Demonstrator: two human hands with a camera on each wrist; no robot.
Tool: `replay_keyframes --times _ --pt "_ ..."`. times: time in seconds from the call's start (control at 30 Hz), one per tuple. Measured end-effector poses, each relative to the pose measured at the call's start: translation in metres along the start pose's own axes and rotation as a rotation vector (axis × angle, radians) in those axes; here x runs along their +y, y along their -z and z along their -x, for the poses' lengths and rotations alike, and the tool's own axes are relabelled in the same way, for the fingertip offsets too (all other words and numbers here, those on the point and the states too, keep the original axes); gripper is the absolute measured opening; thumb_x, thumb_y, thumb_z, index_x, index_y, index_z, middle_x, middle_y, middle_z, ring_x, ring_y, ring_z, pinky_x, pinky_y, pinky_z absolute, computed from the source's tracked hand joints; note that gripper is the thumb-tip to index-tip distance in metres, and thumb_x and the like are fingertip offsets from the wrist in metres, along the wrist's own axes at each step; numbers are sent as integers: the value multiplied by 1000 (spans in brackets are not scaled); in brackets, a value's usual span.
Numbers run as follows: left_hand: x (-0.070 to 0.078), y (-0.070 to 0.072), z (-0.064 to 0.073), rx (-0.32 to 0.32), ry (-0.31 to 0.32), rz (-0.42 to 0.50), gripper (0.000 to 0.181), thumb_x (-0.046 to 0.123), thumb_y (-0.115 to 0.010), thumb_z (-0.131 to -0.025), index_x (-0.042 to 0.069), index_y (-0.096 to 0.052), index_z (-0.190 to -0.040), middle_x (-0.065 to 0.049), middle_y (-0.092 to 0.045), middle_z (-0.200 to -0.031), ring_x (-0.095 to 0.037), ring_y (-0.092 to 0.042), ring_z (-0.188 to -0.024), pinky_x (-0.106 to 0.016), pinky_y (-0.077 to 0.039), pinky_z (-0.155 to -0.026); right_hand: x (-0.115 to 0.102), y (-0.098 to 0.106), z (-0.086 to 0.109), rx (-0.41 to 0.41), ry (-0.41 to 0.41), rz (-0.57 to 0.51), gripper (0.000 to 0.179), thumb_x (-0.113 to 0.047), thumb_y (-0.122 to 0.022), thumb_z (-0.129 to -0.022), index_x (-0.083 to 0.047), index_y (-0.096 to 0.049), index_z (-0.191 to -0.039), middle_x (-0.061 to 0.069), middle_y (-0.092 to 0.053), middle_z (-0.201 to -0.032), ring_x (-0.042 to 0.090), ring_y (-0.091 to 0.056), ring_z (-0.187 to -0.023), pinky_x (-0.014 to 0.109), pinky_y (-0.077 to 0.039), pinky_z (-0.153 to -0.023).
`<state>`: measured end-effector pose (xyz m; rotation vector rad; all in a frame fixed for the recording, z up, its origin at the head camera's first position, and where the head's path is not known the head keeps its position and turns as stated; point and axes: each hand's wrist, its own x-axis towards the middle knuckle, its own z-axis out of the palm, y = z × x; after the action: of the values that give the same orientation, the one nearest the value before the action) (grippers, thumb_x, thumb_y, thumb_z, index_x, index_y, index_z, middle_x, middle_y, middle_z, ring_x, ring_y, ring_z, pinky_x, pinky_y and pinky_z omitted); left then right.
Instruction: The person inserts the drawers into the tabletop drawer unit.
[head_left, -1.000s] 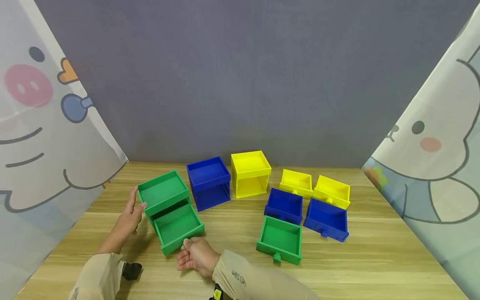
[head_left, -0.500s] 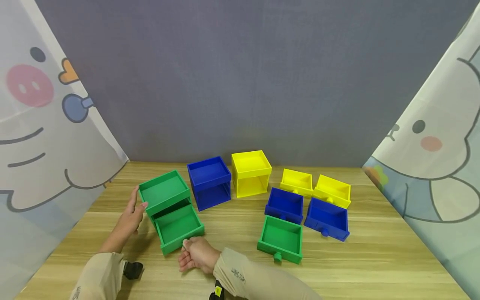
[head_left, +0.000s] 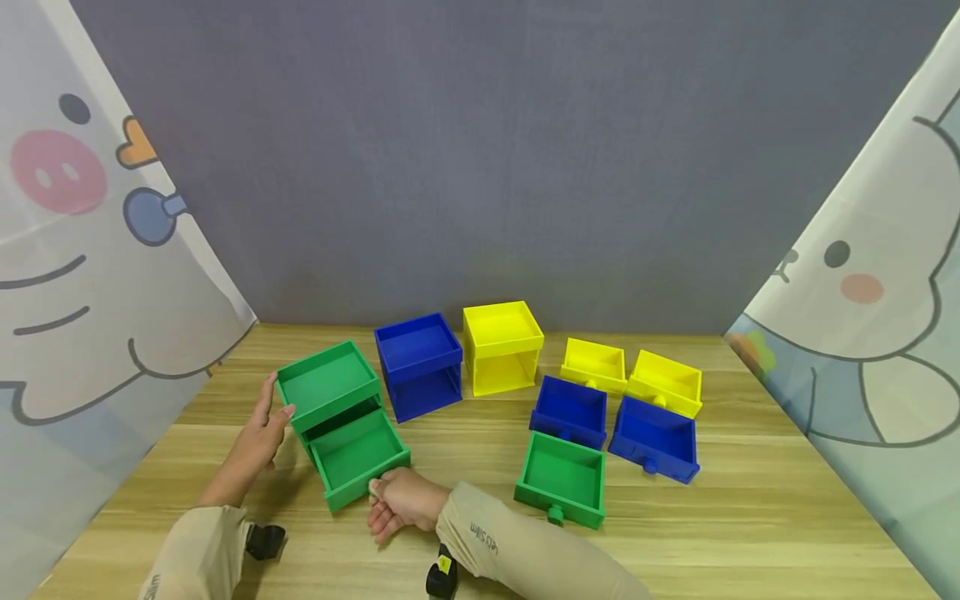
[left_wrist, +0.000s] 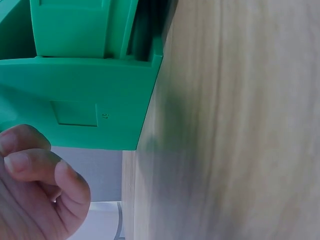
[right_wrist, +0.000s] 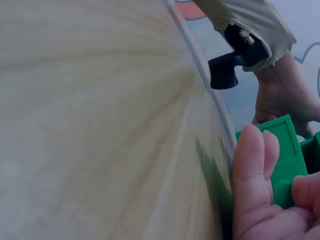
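In the head view, a green drawer [head_left: 358, 454] sits partly inside the green cabinet [head_left: 330, 387], its front sticking out toward me. My right hand [head_left: 408, 500] pinches the middle of the drawer's front with thumb and forefinger; its other fingers are bent below. The fingers hide the knob there. My left hand [head_left: 258, 433] lies against the cabinet's left side, thumb at the top rim. In the left wrist view, several bent fingers [left_wrist: 45, 170] show beside the cabinet's side panel [left_wrist: 75, 107]. The right wrist view has my thumb and fingers near the green drawer front [right_wrist: 284, 192].
A blue cabinet [head_left: 420, 367] and a yellow cabinet [head_left: 502, 346] stand behind to the right. Loose on the wooden table [head_left: 720, 517] lie two yellow drawers [head_left: 592, 362], two blue drawers [head_left: 654, 435] and another green drawer [head_left: 561, 479]. A grey backdrop [head_left: 480, 167] rises behind.
My right hand has shifted slightly to the right, and the drawer front has moved very slightly with it. My left hand and the cabinet keep their places.
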<state>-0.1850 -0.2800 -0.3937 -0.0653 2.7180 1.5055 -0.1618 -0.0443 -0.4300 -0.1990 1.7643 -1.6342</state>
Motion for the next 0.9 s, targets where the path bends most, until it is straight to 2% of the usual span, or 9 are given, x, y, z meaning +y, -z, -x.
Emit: replay_keyframes --times 0.2,0.27,0.3,0.43,0.53,0.67,0.73,0.8,0.9 --pt "1 1 1 -6 12 4 68 39 -28 -104 27 21 -150 -43 -20 -137 -16 -34 -50 -28 -36 -42 0 2 0 -9 -2 19 30 -10 -37 -104 -3 -49 -76 7 -51 -61 13 -48 -48 42 -56 -66" --pt "1 1 1 -6 5 -2 68 39 -27 -104 26 21 -150 -44 -16 -141 -22 -44 -59 -29 -37 -43 0 2 -1 -7 -5 -15 30 -10 -39 -104 -1 -51 -78 7 -51 -63 13 -50 -50 42 -56 -68" --pt "1 1 1 -6 3 -4 68 39 -27 -104 26 22 -150 -44 -14 -142 -24 -44 -60 -29 -37 -43 1 1 -1 -1 -4 -47 29 -10 -40 -103 1 -53 -80 7 -52 -64 13 -51 -52 42 -56 -70" --pt "2 0 -1 -6 19 -7 69 40 -28 -104 27 21 -150 -36 -41 -114 -27 -44 -65 -30 -38 -44 5 -2 -1 72 15 -230 20 -6 -49 -99 7 -59 -89 7 -58 -69 12 -57 -59 37 -55 -75" --pt "3 0 -1 -10 38 0 69 41 -29 -103 29 21 -150 -32 -40 -105 -23 -40 -64 -31 -38 -45 8 -7 2 159 57 -362 10 -1 -55 -95 6 -60 -90 8 -61 -71 10 -60 -61 30 -55 -70" --pt "3 1 0 -16 34 5 69 42 -28 -104 29 23 -149 -40 -13 -143 -23 -40 -66 -31 -37 -45 10 -15 5 261 145 -493 4 5 -61 -89 3 -58 -91 8 -64 -73 9 -62 -61 25 -54 -64" --pt "3 0 0 -10 33 6 69 41 -29 -104 29 22 -150 -39 -30 -131 -21 -37 -61 -30 -37 -45 10 -18 4 311 186 -526 10 7 -63 -86 2 -57 -92 9 -65 -75 10 -63 -61 25 -54 -62" --pt "3 0 0 -8 30 2 69 40 -29 -104 28 21 -150 -30 -45 -104 -19 -37 -61 -30 -37 -45 10 -20 4 354 219 -537 14 8 -65 -84 2 -55 -92 11 -66 -77 11 -64 -61 26 -55 -62" --pt "3 0 1 1 40 7 69 40 -30 -103 29 20 -151 -13 -37 -76 -17 -34 -57 -29 -38 -45 10 -21 3 396 240 -534 15 11 -65 -80 0 -56 -86 13 -66 -75 12 -64 -61 27 -55 -60"
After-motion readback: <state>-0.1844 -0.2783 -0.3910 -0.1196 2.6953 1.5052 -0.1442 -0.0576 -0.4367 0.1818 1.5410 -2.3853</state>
